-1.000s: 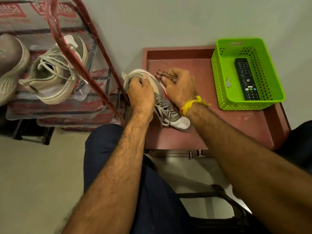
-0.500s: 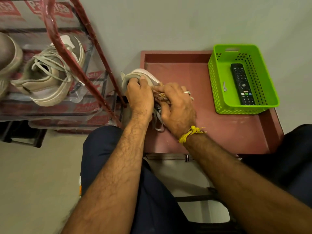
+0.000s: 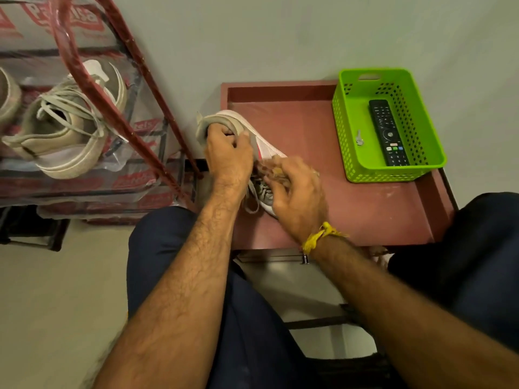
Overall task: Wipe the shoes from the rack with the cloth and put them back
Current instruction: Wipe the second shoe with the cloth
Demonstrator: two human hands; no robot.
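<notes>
The left hand (image 3: 228, 157) grips the heel end of a grey and white shoe (image 3: 259, 141); its fingers (image 3: 222, 133) curl over the collar and reach down into the opening, with the thumb against the outer side. The shoe lies on the red-brown table (image 3: 351, 209), at its left edge, heel pointing away from the person and toe toward them, the loose laces (image 3: 251, 200) hanging just below the left wrist.

The right hand (image 3: 299, 196) sits on the toe half of the shoe. Its fingers (image 3: 276, 178) are curled tight around a bunched tan cloth (image 3: 271, 167), which is pressed against the shoe's upper just right of the left hand's knuckles. The two hands nearly touch. Only a frayed lump of cloth shows between the fingers and the shoe, and it is blurred. A yellow thread (image 3: 318, 237) is tied around the right wrist.

To the left of the left-hand fingers stands the shoe rack (image 3: 129, 127), with red tubes and clear plastic-covered shelves. A beige shoe (image 3: 67, 136) with pale laces sits on a shelf there, and the edge of another one (image 3: 8, 96) shows at the frame's far left.

Well to the right of the right-hand fingers, at the far corner of the table, sits a green basket (image 3: 349, 136) holding a black remote (image 3: 389, 133) and a small key (image 3: 359, 139).
</notes>
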